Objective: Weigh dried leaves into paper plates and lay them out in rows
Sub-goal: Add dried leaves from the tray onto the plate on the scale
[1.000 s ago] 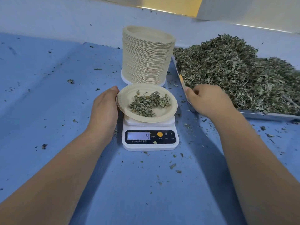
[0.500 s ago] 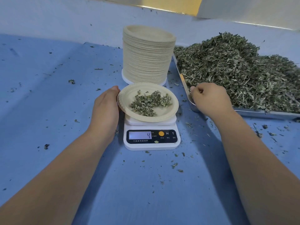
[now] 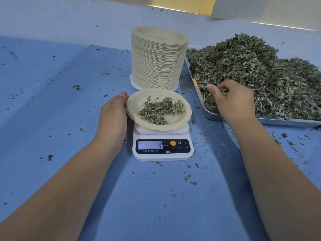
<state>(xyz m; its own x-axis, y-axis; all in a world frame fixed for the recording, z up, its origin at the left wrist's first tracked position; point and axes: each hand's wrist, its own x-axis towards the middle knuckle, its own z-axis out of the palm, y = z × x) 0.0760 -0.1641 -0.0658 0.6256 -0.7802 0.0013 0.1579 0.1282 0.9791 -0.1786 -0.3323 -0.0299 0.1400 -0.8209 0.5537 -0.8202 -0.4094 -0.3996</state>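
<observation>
A beige paper plate [image 3: 180,119] sits on the white kitchen scale [image 3: 163,150], whose display reads 4. A small heap of dried leaves [image 3: 160,110] lies in the plate. My left hand [image 3: 112,113] rests beside the plate's left rim, with its fingertips touching the rim. My right hand [image 3: 231,100] is in the metal tray [image 3: 278,120] at the near left corner of the big pile of dried leaves [image 3: 251,70], and its fingers pinch a few leaves.
A tall stack of paper plates [image 3: 158,58] stands just behind the scale. Leaf crumbs are scattered over the blue table cover [image 3: 52,101]. A pale wall runs along the far edge.
My right hand moved from the tray's near edge up into the leaf pile and closed on some leaves. The left hand, the plate and the scale reading stayed as they were.
</observation>
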